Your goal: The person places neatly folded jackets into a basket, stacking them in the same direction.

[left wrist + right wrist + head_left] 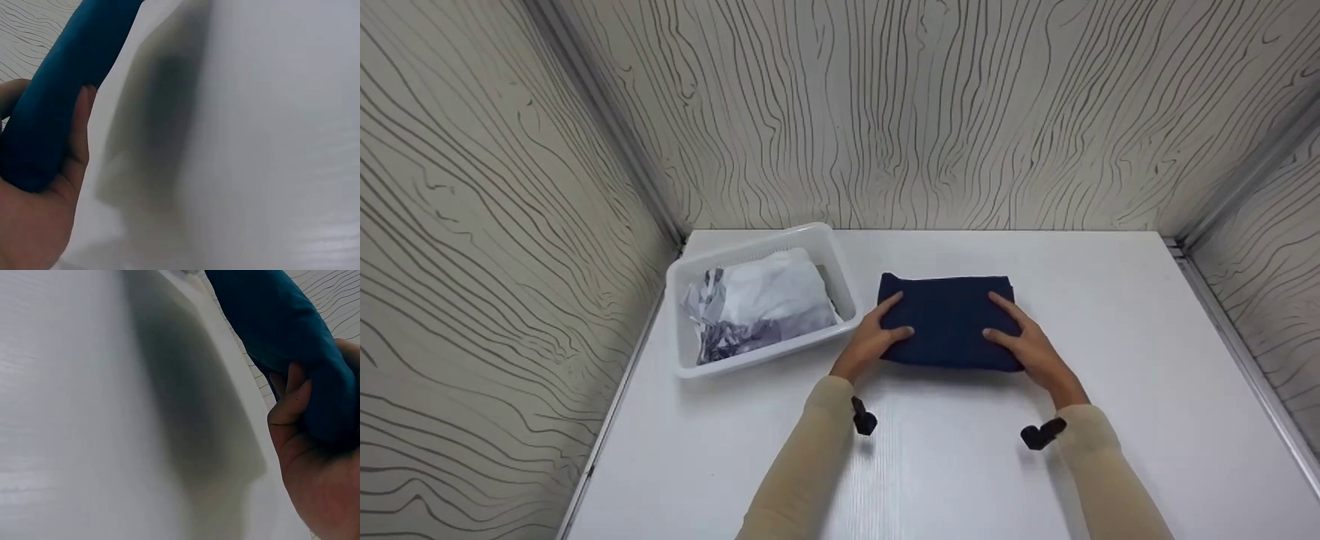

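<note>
A dark blue folded cloth bundle [949, 322] is held above the white table by both hands. At its left end my left hand [870, 341] grips it, thumb and a finger on top and the other fingers curled beneath. My right hand [1031, 349] grips the right end the same way. In the left wrist view the blue cloth [62, 84] lies between thumb and fingers, clear of the surface. The right wrist view shows the thick folded edge of the cloth [281, 332] in the right hand [320, 467], with a shadow below. What the cloth is cannot be told.
To the left stands a white plastic basket [769, 364] holding a white and grey item in clear, crinkled wrapping [772, 296]. Wood-patterned panels [847, 112] enclose the white table [945, 465] at the back and both sides, with metal strips along the edges.
</note>
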Demonstrator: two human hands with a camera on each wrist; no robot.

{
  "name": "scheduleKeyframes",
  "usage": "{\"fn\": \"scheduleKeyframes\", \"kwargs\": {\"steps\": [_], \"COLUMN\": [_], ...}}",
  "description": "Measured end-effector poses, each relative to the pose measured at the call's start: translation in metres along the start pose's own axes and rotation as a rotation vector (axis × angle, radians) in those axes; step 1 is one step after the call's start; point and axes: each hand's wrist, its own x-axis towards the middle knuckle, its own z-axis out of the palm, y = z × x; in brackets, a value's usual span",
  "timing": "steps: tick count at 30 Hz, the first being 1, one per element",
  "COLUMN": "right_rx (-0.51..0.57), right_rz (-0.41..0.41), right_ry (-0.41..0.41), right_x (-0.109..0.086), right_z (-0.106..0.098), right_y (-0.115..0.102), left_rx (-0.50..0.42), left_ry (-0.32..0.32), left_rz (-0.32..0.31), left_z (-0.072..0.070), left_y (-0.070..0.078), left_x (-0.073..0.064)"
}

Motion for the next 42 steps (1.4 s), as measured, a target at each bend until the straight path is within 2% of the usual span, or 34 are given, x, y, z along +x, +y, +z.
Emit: {"fn": "scheduleKeyframes", "kwargs": {"steps": [8, 16, 24, 34, 42], "right_rx": [-0.045, -0.088, -0.05, -0.084, -0.121], "right_rz": [-0.013, -0.036, -0.066, -0.116, -0.144], "right_ry": [0.006, 0.026, 0.028, 0.004, -0.006], "right_x": [-0.005, -0.007, -0.007, 0.001, 0.015], "right_z": [-0.009, -0.016, -0.018, -0.011, 0.001], "right_y": [-0.011, -0.025, -0.04, -0.06, -0.075], "left_rx": [0.007, -0.021, -0.036, -0.033, -0.043], "left_ry": [0.004, -0.006, -0.01, 0.009, 0.026], "left_rz": [-0.003, 0.076, 0.111, 0.11, 0.14], "left_z": [0.002, -0.003, -0.01, -0.033, -0.055], "left_y": [0.012, 0.029, 0.041, 0.053, 0.061], "left_x": [-0.004, -0.003, -0.005, -0.007, -0.011]}}
